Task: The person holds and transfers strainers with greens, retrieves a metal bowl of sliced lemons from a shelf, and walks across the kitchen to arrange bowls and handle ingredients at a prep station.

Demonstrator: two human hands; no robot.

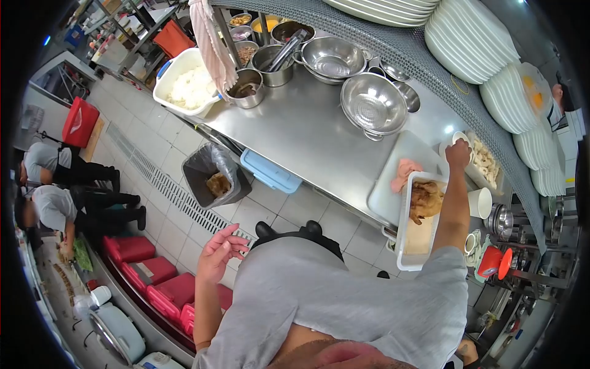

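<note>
My right hand (458,154) reaches out to the far right of the counter, its fingers closed on a small white bowl (457,136). Beside it stands a metal tray of pale, cut pieces of food (485,163). Under my right forearm is a white plastic tub (418,243) with browned cooked poultry (425,200) inside. A pink cloth (405,172) lies on the white cutting board (381,194) next to the tub. My left hand (220,251) hangs in the air over the floor, fingers apart and loosely bent, touching nothing.
Metal colanders (375,104), metal pots (273,64) and a white tub of rice (187,83) stand on the steel counter (295,132). A lined bin (215,175) is below. Stacked white plates (470,40) fill the shelf. Two people (55,206) work at the left.
</note>
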